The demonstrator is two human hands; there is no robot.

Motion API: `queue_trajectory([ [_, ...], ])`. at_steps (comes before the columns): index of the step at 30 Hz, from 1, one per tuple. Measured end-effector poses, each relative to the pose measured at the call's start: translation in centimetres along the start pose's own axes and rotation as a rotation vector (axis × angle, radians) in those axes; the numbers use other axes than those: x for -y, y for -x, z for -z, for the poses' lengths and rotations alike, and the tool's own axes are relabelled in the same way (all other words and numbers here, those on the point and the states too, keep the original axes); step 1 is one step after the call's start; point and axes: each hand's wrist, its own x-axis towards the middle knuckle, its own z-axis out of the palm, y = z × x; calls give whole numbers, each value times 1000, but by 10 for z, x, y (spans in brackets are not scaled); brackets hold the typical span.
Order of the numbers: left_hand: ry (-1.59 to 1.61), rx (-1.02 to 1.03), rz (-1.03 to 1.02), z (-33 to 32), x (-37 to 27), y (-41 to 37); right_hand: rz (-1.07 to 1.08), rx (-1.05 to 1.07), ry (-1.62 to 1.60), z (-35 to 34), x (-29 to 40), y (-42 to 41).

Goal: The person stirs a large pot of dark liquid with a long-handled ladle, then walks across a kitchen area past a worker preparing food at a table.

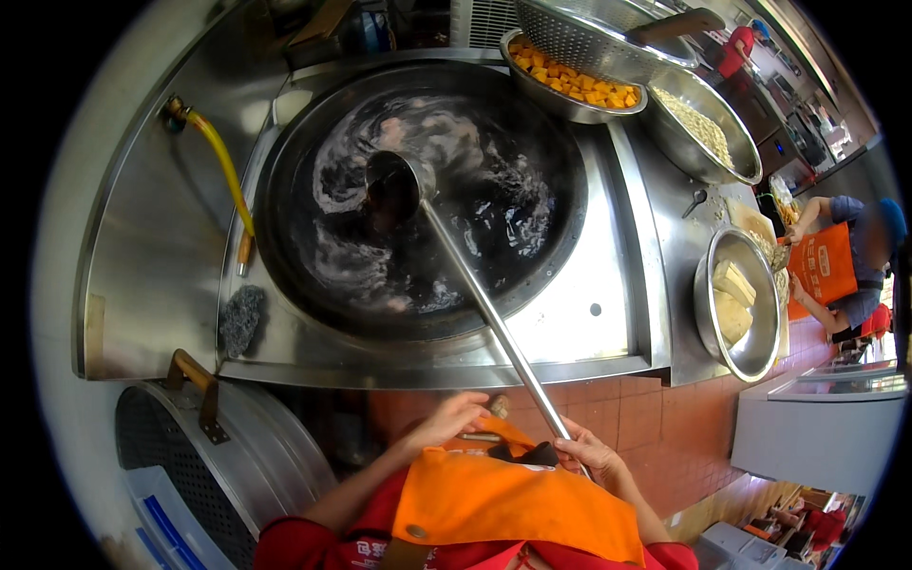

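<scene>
A long-handled metal ladle [491, 306] reaches from my body into a large round wok [267, 285] of dark liquid with pale foam swirling on it. My right hand [591, 449] is closed around the lower part of the ladle's handle. The ladle's bowl, tilted at the liquid's surface left of the wok's middle, looks dark inside. Near the front edge of the stove, over my orange apron [513, 491], my left hand [456, 420] is held with its fingers loosely apart and nothing seen in it.
Steel bowls hold diced orange pieces [570, 82], pale chopped food [695, 125] and large pale chunks [734, 306]. A yellow hose [221, 160] and steel scouring wool [242, 320] lie left. A large perforated steamer pot [249, 442] stands lower left. A co-worker [848, 263] works at a cutting board right.
</scene>
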Motion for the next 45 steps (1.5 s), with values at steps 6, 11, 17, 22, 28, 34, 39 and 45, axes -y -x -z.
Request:
queue_trajectory([
  [6, 14, -2, -3, 1, 2, 1, 91, -88, 169, 13, -18, -18],
  [11, 40, -22, 6, 1, -1, 4, 434, -335, 953, 28, -49, -37],
  [17, 48, -20, -1, 4, 0, 5, 377, -569, 1136, 17, -51, -22],
  [22, 44, -4, -17, 6, 4, -1, 434, -696, 1258, 11, -49, -8],
  [28, 69, 4, -7, 7, 6, -8, 506, -804, 1407, 8, -41, 24],
  [34, 69, 10, 2, 11, 2, -7, 416, -706, 1197, -27, -14, 55],
  [39, 78, 24, 4, 14, 5, -8, 487, -713, 1253, -41, 8, 69],
  [45, 63, 8, 3, 16, -5, -3, 546, -687, 1360, -66, 35, 74],
])
